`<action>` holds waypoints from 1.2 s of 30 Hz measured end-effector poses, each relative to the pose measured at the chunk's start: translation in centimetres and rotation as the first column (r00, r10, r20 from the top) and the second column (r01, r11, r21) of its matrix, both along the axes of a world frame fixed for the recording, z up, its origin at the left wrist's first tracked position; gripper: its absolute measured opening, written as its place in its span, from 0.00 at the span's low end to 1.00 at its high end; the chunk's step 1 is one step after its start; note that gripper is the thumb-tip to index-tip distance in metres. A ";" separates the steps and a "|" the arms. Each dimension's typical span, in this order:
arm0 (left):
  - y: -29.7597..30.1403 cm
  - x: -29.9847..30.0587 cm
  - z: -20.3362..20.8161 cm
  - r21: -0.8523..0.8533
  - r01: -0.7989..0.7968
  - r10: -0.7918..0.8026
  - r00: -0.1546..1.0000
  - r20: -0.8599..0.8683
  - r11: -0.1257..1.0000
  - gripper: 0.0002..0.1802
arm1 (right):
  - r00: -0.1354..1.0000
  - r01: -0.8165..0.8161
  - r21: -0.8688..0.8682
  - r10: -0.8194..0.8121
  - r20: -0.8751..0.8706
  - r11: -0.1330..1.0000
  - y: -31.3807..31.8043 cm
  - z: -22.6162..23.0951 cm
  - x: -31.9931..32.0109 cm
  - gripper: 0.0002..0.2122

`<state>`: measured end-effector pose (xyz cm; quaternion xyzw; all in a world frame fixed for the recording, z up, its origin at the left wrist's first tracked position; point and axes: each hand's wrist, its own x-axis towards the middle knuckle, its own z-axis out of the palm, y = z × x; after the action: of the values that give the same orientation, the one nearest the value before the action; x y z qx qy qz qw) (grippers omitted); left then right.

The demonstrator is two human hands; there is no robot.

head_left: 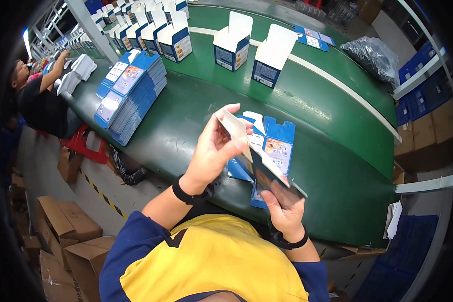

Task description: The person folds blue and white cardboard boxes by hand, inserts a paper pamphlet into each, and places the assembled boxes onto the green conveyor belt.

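Note:
A partly folded carton (259, 163) is held tilted in front of me, above the green work surface (332, 201). My left hand (212, 148) grips its upper left end, thumb on the near side and fingers behind. On the lower right end my right hand (287, 215) is closed, with the thumb in front. Beneath the held carton lie flat blue carton blanks (281, 132), partly hidden by it. A tall stack of flat blue blanks (136, 95) stands to the left of my left hand.
Two upright open boxes (231, 55) stand on the green conveyor (332, 100), with several more in rows at far left. Flat blanks (313, 38) and a plastic-wrapped bundle (371, 54) lie farther back. Cardboard cartons (75, 251) sit at lower left. A co-worker (45, 100) is at left.

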<state>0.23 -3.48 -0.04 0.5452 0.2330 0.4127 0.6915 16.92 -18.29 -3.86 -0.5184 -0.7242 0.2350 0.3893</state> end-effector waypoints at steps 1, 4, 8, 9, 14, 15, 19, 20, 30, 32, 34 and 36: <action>-0.1 -0.1 0.4 0.000 -0.001 0.001 1.000 0.000 1.000 0.50 | 0.996 0.037 0.017 -0.036 -0.082 0.999 0.3 0.9 -0.5 0.53; -0.4 -0.3 1.0 0.006 0.247 -0.246 0.961 0.125 0.969 0.63 | 0.927 0.106 0.052 -0.080 -0.367 0.993 1.7 1.4 -0.9 0.59; -5.0 0.7 -2.8 0.111 0.657 -0.646 0.674 0.358 0.746 0.79 | 0.689 0.175 0.097 -0.052 -0.723 0.980 3.4 0.5 -0.8 0.68; -5.1 1.1 -2.4 0.111 0.661 -0.650 0.670 0.359 0.743 0.79 | 0.687 0.195 0.104 -0.060 -0.724 0.975 3.7 -0.3 -0.8 0.71; -4.6 1.4 -2.2 0.496 0.553 -0.623 0.782 -0.032 0.669 0.72 | 0.578 0.398 -0.134 -0.362 -0.732 0.907 3.9 1.5 -0.8 0.73; -4.2 1.4 -2.6 0.495 0.547 -0.594 0.801 -0.075 0.675 0.71 | 0.577 0.402 -0.135 -0.365 -0.731 0.906 3.7 1.7 -0.7 0.73; -3.0 0.4 -3.8 0.582 0.518 -0.376 0.855 -0.356 0.626 0.63 | 0.698 0.439 0.131 -0.245 -0.673 0.889 2.5 2.2 0.5 0.66; -2.8 0.2 -4.0 0.581 0.520 -0.379 0.854 -0.356 0.626 0.63 | 0.769 0.376 0.168 -0.205 -0.606 0.911 2.1 2.2 0.6 0.65; -0.6 0.4 -1.0 0.892 0.086 -0.011 0.996 -0.091 0.444 0.52 | 0.843 0.046 0.246 0.094 -0.529 0.968 1.4 4.1 1.6 0.47; -1.3 0.6 -1.0 0.891 0.087 -0.009 0.996 -0.093 0.445 0.52 | 0.844 0.135 0.238 0.015 -0.536 0.962 1.2 4.1 0.9 0.45; -2.1 0.9 -1.1 0.850 0.046 -0.009 0.999 -0.048 0.525 0.48 | 0.825 0.303 0.221 -0.139 -0.547 0.927 1.0 4.3 -0.1 0.40; -2.5 1.3 -0.9 0.825 0.025 -0.006 1.000 -0.026 0.564 0.46 | 0.758 0.328 0.184 -0.142 -0.637 0.926 1.4 4.7 -0.9 0.38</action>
<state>1.51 -6.01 -0.97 0.8111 0.0157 0.4621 0.3582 16.00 -16.91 0.82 -0.4401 -0.5127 0.2320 0.6997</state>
